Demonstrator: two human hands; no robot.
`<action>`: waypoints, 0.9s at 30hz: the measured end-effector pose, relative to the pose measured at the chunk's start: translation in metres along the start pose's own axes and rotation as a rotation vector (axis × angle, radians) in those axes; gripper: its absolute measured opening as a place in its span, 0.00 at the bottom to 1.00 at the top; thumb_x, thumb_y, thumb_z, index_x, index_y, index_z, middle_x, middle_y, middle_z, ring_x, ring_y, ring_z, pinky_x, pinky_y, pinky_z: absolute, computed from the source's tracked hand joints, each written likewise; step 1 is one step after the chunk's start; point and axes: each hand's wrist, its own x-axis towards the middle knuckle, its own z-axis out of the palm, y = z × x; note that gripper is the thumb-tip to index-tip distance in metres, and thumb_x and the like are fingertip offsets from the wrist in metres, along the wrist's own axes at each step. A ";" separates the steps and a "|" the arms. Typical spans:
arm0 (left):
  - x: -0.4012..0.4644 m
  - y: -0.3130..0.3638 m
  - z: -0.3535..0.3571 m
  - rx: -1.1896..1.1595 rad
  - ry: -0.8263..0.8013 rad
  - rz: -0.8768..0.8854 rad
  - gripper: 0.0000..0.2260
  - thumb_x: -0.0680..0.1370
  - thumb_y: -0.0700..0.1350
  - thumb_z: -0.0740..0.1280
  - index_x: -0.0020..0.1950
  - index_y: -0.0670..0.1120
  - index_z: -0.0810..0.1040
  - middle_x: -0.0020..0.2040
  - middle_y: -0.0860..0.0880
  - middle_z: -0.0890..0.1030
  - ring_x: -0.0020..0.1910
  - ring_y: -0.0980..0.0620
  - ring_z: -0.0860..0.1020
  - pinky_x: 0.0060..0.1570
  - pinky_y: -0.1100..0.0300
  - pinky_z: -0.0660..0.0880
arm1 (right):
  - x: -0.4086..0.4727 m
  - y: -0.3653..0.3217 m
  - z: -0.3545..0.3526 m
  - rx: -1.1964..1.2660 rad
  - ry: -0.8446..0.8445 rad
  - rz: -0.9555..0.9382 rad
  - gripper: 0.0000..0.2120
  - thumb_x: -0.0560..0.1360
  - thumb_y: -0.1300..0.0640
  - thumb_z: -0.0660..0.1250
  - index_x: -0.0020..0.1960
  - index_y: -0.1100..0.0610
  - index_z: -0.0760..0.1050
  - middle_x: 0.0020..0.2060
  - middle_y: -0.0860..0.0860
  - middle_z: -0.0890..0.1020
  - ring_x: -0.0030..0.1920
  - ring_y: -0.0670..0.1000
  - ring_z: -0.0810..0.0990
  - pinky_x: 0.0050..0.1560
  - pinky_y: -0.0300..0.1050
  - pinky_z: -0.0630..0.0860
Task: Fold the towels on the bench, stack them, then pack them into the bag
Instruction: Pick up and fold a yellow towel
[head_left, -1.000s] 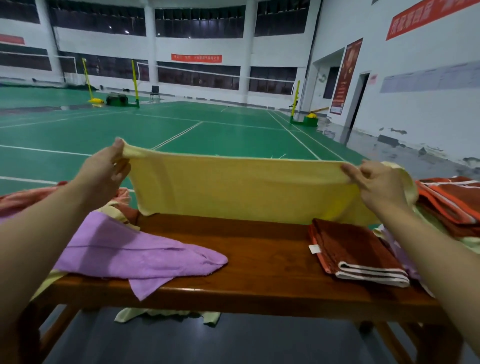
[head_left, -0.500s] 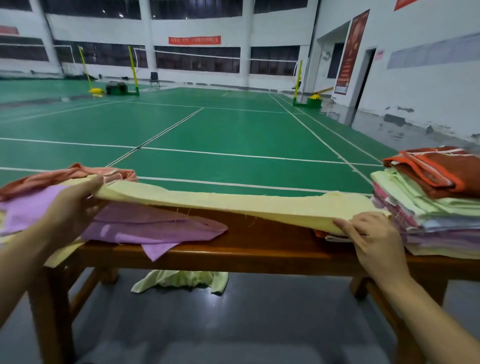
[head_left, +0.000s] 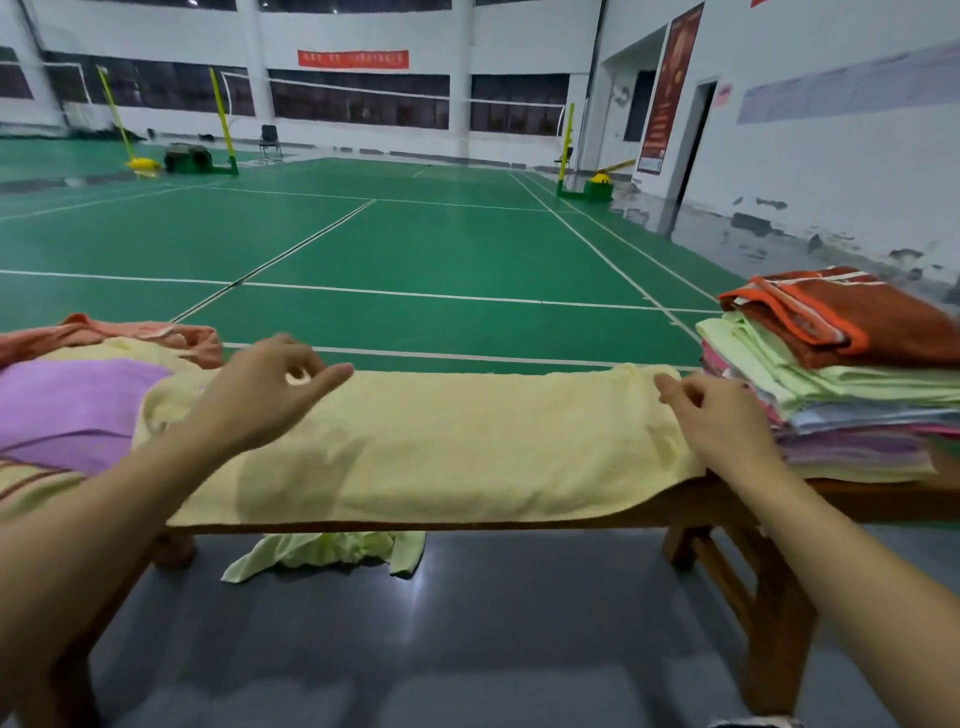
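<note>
A long pale yellow terry towel lies flat along the brown wooden bench across the middle of the frame, its long axis running left to right, its near edge hanging just over the bench's front. The left hand hovers over the towel's left part, blurred, fingers loosely curled with thumb and forefinger near each other; whether it grips cloth cannot be told. The right hand rests on the towel's right end, fingertips pinching the far corner. At right stands a stack of folded towels, at left a purple towel. A light green cloth lies on the floor beneath.
</note>
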 end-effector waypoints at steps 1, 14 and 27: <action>0.003 0.030 0.023 -0.095 -0.046 -0.008 0.19 0.75 0.67 0.67 0.38 0.52 0.80 0.40 0.53 0.81 0.41 0.54 0.79 0.44 0.53 0.76 | 0.014 0.001 0.001 0.019 -0.023 0.060 0.22 0.82 0.41 0.60 0.50 0.59 0.83 0.44 0.54 0.85 0.46 0.56 0.80 0.44 0.49 0.71; 0.039 0.277 0.250 -0.549 -0.427 -0.050 0.13 0.77 0.54 0.72 0.43 0.44 0.82 0.44 0.45 0.84 0.43 0.46 0.80 0.43 0.51 0.77 | 0.115 0.039 0.038 0.332 -0.220 0.624 0.31 0.80 0.44 0.65 0.75 0.62 0.65 0.60 0.58 0.79 0.55 0.60 0.81 0.60 0.59 0.79; 0.053 0.273 0.261 -0.345 -0.540 -0.011 0.09 0.75 0.46 0.63 0.51 0.52 0.81 0.57 0.46 0.78 0.53 0.41 0.79 0.54 0.46 0.79 | 0.123 0.039 0.040 0.715 -0.300 0.711 0.20 0.81 0.51 0.67 0.69 0.59 0.70 0.52 0.58 0.79 0.47 0.56 0.80 0.47 0.48 0.80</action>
